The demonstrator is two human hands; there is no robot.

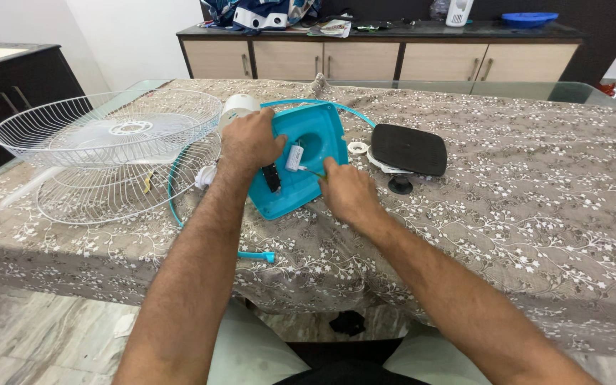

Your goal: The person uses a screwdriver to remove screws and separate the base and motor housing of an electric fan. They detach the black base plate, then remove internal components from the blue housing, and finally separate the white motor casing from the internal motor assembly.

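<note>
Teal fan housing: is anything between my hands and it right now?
Nothing visible. The left hand rests on the teal housing at its upper left edge, and the right hand touches its lower right side by the small white part inside.

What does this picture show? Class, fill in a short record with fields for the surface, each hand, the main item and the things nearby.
Surface: table under a brown floral cloth
Left hand: grips the upper left edge of the teal housing
Right hand: fingertips at a thin wire inside the housing
Left of housing: two white wire fan guards
Right of housing: black oval plate, small white ring
</note>
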